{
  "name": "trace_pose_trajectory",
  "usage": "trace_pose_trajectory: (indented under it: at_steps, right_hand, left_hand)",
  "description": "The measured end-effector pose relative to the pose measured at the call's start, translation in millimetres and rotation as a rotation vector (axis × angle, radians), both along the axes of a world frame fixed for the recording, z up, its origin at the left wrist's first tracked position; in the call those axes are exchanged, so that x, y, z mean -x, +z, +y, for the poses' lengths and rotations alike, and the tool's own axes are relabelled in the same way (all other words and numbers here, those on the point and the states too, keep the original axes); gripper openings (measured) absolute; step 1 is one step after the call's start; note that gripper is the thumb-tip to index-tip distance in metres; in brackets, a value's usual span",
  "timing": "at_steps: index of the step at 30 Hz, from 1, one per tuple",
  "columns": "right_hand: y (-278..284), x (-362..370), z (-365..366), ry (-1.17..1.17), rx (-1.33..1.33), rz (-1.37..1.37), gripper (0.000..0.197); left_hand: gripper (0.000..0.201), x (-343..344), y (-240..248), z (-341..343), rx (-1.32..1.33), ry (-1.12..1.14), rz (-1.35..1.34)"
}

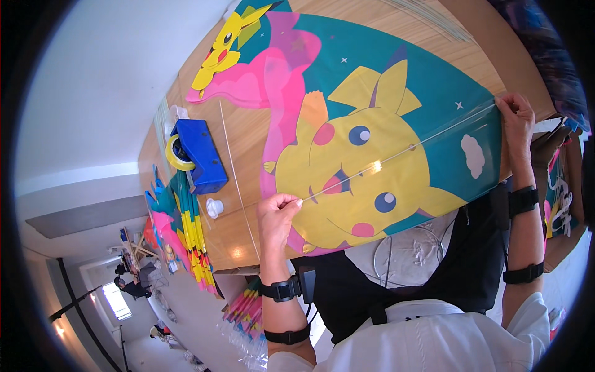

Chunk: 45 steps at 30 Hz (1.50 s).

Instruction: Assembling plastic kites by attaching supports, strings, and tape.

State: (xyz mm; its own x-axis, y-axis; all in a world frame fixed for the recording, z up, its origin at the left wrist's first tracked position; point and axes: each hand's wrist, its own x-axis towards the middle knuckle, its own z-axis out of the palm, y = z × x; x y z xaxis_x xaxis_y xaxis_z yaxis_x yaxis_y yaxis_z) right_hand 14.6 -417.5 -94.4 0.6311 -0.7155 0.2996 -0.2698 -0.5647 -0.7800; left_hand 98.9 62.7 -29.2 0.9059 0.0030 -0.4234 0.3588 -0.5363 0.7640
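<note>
A kite sheet (449, 139), teal with a large yellow cartoon animal and a pink border, lies spread on the wooden table before me. A thin pale rod (443, 132) crosses it slantwise. My left hand (277, 217) pinches the rod's near-left end between thumb and fingertips over the yellow print. At the sheet's right edge, my right hand (518, 118) has thumb and fingers closed on the rod's other end. Whether the sheet's edge is also in that pinch I cannot tell. A shiny glare spot sits beside the rod's middle.
Left of the sheet are a blue tape dispenser (199, 156) with a yellowish tape roll (180, 153), a small white plastic piece (214, 208) and another thin rod (230, 161). Folded colourful kites (193, 232) hang over the table's left edge. A cardboard box (567, 248) stands right.
</note>
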Motion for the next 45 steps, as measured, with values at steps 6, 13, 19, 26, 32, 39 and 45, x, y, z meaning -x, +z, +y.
trace_pose_trajectory:
  at_steps: [6,13,19,26,32,39,45]
  right_hand:
    - [-2,1,-2,-0.003,-0.014,0.008,0.011]
    - [4,0,3,-0.029,0.011,0.019,0.012]
    - [3,1,0,-0.012,0.015,0.026,0.013]
    - [1,0,2,-0.017,0.013,0.013,0.013]
    - [4,3,0,-0.020,0.032,0.022,0.012]
    - [17,-1,12,-0.066,0.057,0.016,0.011]
    - [23,-1,17,-0.122,0.069,0.071,0.011]
  left_hand:
    - [0.006,2,-1,0,-0.022,-0.017,-0.007]
    - [0.005,2,-2,-3,-0.021,0.004,-0.025]
    - [0.004,0,-8,0,-0.086,-0.057,-0.084]
    - [0.007,-4,-13,-3,-0.224,-0.097,-0.111]
    - [0.021,-11,-6,-3,-0.463,-0.130,-0.137]
    - [0.033,-1,-15,31,-0.297,0.037,-0.211]
    - [0.043,30,-12,-14,-0.666,-0.364,-0.834]
